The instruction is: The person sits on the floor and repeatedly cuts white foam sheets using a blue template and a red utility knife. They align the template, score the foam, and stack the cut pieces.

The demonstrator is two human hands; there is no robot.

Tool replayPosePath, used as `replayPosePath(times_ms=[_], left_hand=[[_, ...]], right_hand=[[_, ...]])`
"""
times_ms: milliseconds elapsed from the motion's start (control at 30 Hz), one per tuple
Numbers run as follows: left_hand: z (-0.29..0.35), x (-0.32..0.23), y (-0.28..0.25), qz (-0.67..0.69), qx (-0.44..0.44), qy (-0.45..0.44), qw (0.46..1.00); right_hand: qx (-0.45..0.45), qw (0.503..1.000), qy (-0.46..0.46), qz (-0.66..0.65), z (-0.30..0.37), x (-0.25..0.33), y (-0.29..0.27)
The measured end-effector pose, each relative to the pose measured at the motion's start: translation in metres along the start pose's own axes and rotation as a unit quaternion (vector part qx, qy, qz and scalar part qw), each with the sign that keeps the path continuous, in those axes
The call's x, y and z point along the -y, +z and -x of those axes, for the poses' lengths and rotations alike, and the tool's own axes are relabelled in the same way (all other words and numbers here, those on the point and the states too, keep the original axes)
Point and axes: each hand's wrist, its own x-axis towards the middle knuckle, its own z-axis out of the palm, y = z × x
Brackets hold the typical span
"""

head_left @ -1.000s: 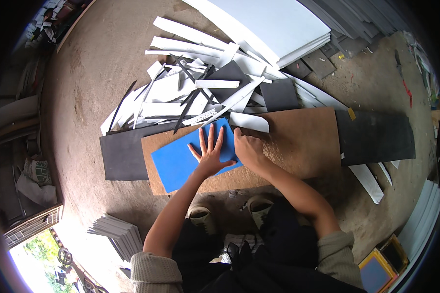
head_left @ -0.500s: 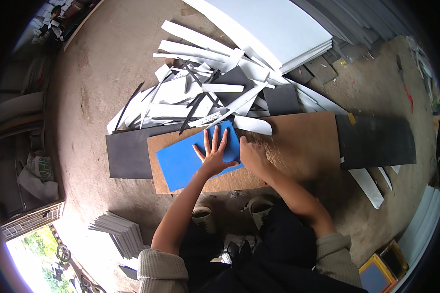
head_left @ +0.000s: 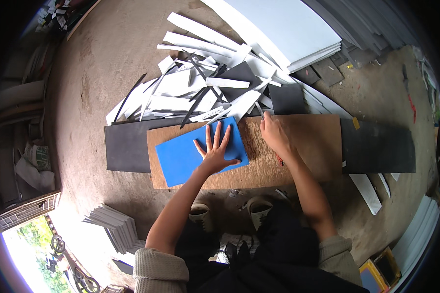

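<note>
My left hand lies flat with fingers spread on a blue rectangular sheet. The sheet rests at a slant on the left part of a worn brown wooden board. To its right, my right hand is closed round a thin-bladed knife, held over the board near its far edge. The blade points away from me toward the scraps; most of the handle is hidden in my fist, and a reddish end shows below it.
Beyond the board lies a heap of white and black offcuts. Large white sheets are stacked at the far right. Dark sheets stick out from under the board's ends. My shoes stand close to its near edge.
My right hand has moved right and away from the blue sheet's edge, and the knife now shows. A white offcut at the board's far edge has gone from there. My left hand stays pressed down.
</note>
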Motion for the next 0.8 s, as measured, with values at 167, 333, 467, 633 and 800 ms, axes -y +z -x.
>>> replayPosePath(times_ms=[167,333,467,633,800], left_hand=[[0.0,0.001,-0.002,-0.001,0.027,-0.015,1.0],[0.001,-0.001,-0.002,-0.011,0.023,-0.016,1.0],[0.0,0.001,0.001,-0.003,0.001,-0.008,1.0],[-0.002,0.0,0.001,0.007,-0.005,-0.001,1.0],[0.0,0.002,0.001,-0.009,-0.008,-0.008,1.0]], right_hand=[[0.062,0.996,-0.067,0.005,0.019,0.025,0.007],[0.097,0.991,-0.091,0.027,0.029,0.028,0.008],[0.092,0.989,-0.1,0.049,0.028,0.026,0.016],[0.096,0.98,-0.08,0.152,0.029,0.028,0.031],[0.063,0.943,-0.157,0.286,0.027,0.026,0.032]])
